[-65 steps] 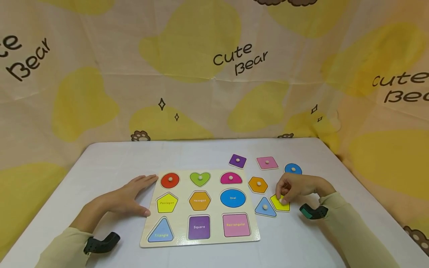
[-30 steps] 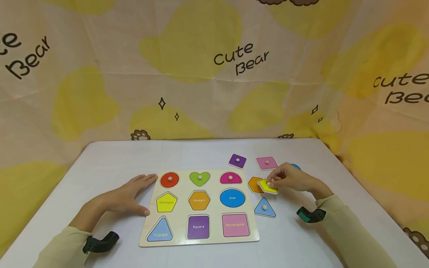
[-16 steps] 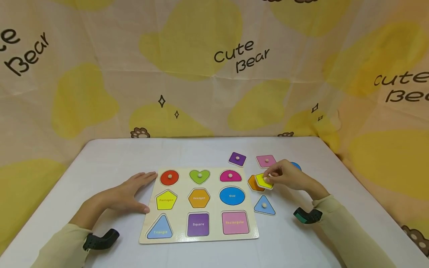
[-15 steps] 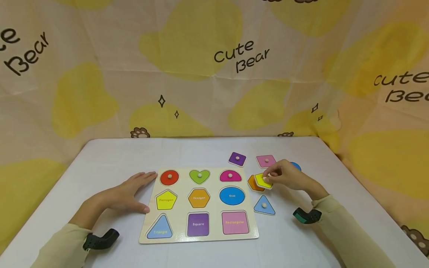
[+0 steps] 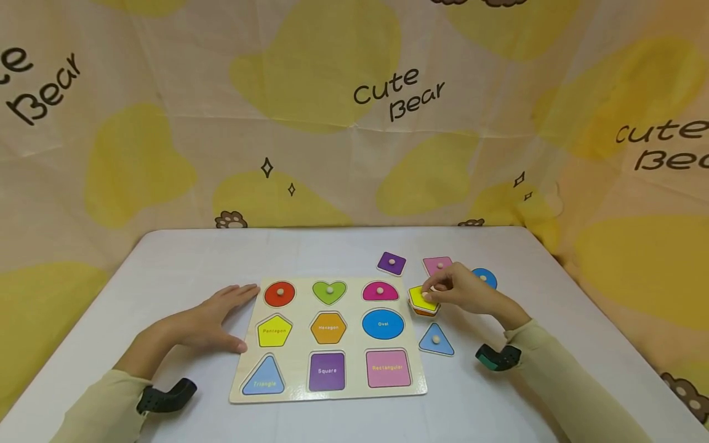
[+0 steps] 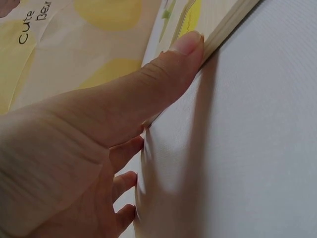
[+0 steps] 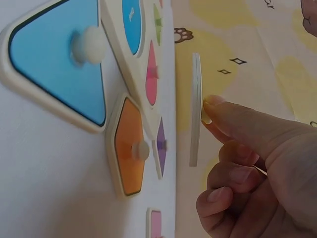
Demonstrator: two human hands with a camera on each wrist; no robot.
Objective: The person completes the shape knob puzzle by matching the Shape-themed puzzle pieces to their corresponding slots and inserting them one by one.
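White table [image 5: 166, 264] below patterned cloth backdrop [image 5: 310, 147]. Nearest: open table in front of puzzle board [image 5: 355, 342]. At board's left edge, left hand [image 5: 207, 323], fingers relaxed, thumb touching, perhaps steadying. Just off right edge, blue triangle [image 5: 436, 343]. Slightly beyond, in pinch of right hand [image 5: 468, 291]: yellow pentagon [image 5: 418, 296], held clear above orange hexagon [image 7: 127, 153]. Step in hand, by judgement: piece lifted, not yet seated. Next probably calls for moving left over board, turning to match, lowering into pentagon recess [image 5: 274, 333], avoiding back-row knobs [image 5: 329, 290]. Farther: purple square [image 5: 391, 263], pink rectangle [image 5: 436, 264], blue oval [image 5: 485, 279]; then open strip to far edge.

The pentagon piece [image 5: 418, 299] is yellow, the board [image 5: 301, 351] cream, the backdrop [image 5: 332, 154] yellow-blotched beige.
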